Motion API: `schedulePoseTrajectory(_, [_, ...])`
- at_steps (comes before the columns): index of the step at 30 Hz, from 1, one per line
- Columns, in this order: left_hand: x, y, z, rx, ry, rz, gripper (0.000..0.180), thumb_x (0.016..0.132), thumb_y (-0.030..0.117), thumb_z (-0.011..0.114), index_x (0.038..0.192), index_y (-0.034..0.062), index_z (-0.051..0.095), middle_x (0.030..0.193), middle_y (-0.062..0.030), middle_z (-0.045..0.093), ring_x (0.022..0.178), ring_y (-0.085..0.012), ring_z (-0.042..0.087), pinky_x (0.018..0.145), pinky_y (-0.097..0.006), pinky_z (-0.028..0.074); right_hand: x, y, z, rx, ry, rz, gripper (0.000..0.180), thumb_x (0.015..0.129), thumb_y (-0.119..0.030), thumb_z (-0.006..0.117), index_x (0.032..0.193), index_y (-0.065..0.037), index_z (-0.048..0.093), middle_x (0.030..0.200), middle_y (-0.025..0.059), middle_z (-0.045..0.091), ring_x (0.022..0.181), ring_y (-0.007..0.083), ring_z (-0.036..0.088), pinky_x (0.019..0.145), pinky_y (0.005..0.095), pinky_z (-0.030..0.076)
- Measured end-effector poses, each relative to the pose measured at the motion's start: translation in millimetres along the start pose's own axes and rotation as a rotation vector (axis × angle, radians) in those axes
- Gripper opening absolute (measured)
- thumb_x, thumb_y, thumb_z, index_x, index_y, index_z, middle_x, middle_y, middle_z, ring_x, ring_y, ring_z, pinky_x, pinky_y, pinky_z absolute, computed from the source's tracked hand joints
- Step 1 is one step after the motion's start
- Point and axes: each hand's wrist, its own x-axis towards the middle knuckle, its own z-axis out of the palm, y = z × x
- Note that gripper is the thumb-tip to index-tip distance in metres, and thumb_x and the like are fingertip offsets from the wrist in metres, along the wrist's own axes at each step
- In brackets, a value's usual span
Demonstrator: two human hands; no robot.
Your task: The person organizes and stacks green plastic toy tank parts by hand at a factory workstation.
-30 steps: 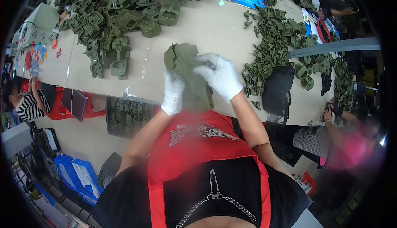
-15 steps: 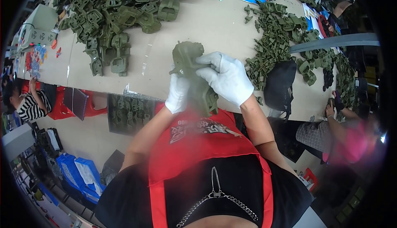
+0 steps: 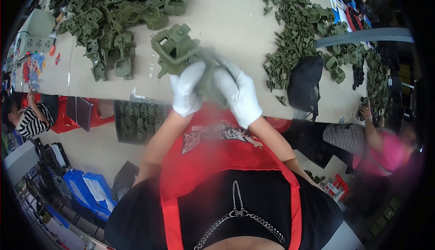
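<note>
Both my hands wear white gloves and grip one olive-green plastic toy vehicle body (image 3: 176, 46), held tilted above the near edge of the table. My left hand (image 3: 187, 87) is closed round its near left side. On its right side, my right hand (image 3: 236, 91) is closed too, partly smeared by motion. The part's far end shows square openings and raised blocks. Its lower end, between my hands, is blurred and partly hidden by the gloves.
A big heap of similar green bodies (image 3: 118, 14) lies at the far left of the table (image 3: 226, 19). Small green parts (image 3: 294, 37) are piled at right, beside a black bag (image 3: 306, 87). A grey bar (image 3: 362, 37) crosses the right side. Co-workers sit at both sides.
The vehicle body has turned and shifted left and away from me, its openings now showing. My right hand has come down from its upper side to its lower right.
</note>
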Motion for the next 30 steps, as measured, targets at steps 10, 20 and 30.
schedulePoseTrajectory(10, [-35,107,-62,0.865,-0.363,-0.537,0.031,0.075,0.004,0.071,0.104,-0.0029,0.063,0.087,-0.0114,0.068,0.086,-0.0169,0.065,0.076,-0.03,0.052,23,-31,-52,-0.902,-0.554,0.005,0.077,0.071,-0.045,0.073,0.135,-0.012,0.047,0.103,0.0162,0.067,0.09,0.0357,0.065,0.081,0.0407,0.052])
schedulePoseTrajectory(20, [-22,48,-32,0.823,-0.665,-0.549,0.07,0.067,0.037,0.079,0.121,-0.0017,0.056,0.113,-0.0192,0.064,0.102,-0.0288,0.062,0.092,-0.034,0.046,0,3,-65,0.127,-0.545,0.275,0.073,0.061,0.004,0.079,0.129,0.003,0.052,0.123,0.0109,0.06,0.106,0.0207,0.059,0.091,0.033,0.048])
schedulePoseTrajectory(30, [-39,53,-20,0.981,-0.537,-0.517,0.062,0.066,0.041,0.079,0.111,0.001,0.063,0.104,-0.018,0.065,0.096,-0.0306,0.064,0.087,-0.036,0.049,-27,-2,-31,-0.042,-0.246,0.207,0.037,0.077,0.004,0.066,0.113,0.002,0.06,0.103,0.0086,0.065,0.086,0.0129,0.062,0.079,0.0254,0.05])
